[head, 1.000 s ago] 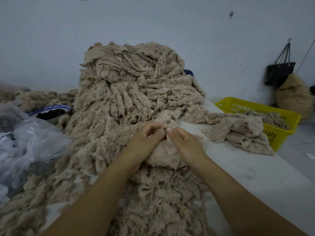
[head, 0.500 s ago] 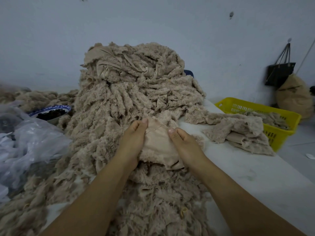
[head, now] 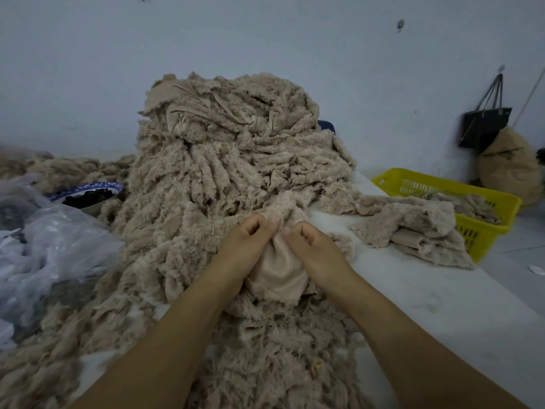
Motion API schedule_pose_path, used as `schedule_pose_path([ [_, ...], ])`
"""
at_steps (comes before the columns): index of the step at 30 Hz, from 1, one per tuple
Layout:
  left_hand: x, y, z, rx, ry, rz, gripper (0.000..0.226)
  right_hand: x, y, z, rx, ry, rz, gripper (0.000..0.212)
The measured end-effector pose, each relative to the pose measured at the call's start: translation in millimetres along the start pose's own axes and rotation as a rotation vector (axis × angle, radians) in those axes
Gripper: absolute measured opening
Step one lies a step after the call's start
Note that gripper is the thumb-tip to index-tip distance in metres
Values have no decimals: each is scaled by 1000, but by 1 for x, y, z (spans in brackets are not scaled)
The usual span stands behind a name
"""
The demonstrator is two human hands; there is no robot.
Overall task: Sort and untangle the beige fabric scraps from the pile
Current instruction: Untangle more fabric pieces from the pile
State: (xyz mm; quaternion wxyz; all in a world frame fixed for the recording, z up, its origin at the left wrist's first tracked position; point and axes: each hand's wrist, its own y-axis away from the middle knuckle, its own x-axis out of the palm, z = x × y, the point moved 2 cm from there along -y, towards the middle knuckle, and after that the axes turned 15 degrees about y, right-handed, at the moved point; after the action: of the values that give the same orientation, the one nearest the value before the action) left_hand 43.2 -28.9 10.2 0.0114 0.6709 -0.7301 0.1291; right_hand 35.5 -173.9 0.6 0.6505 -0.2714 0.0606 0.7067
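A tall pile of fluffy beige fabric scraps (head: 230,160) fills the middle of the white table (head: 442,305) and spills toward me. At its front foot lies one beige scrap (head: 278,273) with its smooth backing facing up. My left hand (head: 246,246) and my right hand (head: 312,249) sit side by side on it, fingers curled, each pinching the scrap's top edge, their fingertips almost touching. A small heap of separated beige scraps (head: 413,231) lies on the table to the right.
A yellow plastic basket (head: 483,202) holding more scraps stands at the right table edge. Clear plastic bags (head: 50,255) and a blue-rimmed bowl (head: 88,196) of dark pieces sit at the left. A black bag (head: 483,125) and a tan sack (head: 510,169) are by the wall.
My hands had spread apart, stretching the scrap flat; now they have come back together at its top edge, bunching the scrap between them.
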Motion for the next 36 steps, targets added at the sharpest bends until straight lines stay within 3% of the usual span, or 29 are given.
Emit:
schedule_pose_path([
  [4,-7,-4,-2,9,122,-141,36,-1,-1,-1,19,-17,-14,38],
  [7,-9,-4,-3,49,74,-210,45,-2,-1,-2,46,-68,-10,40],
  [12,-4,-1,-6,42,25,-161,45,4,1,2,50,-62,86,47],
  [16,-5,-2,-5,-22,66,-137,37,7,1,0,61,-69,94,25],
  [19,0,1,-4,-87,-7,-3,54,6,0,0,51,-27,95,25],
  [20,0,0,-4,-100,-23,-21,50,7,0,-1,38,4,98,30],
  [24,-2,-3,2,-94,-1,-197,34,10,3,3,-49,61,139,36],
  [29,-25,-11,-4,-148,138,-535,48,12,5,10,-143,83,142,44],
  [33,-36,-14,-7,-76,95,-626,61,11,2,7,-107,-5,84,46],
  [36,-37,-16,1,-72,70,-689,61,14,4,6,-90,-62,144,52],
])
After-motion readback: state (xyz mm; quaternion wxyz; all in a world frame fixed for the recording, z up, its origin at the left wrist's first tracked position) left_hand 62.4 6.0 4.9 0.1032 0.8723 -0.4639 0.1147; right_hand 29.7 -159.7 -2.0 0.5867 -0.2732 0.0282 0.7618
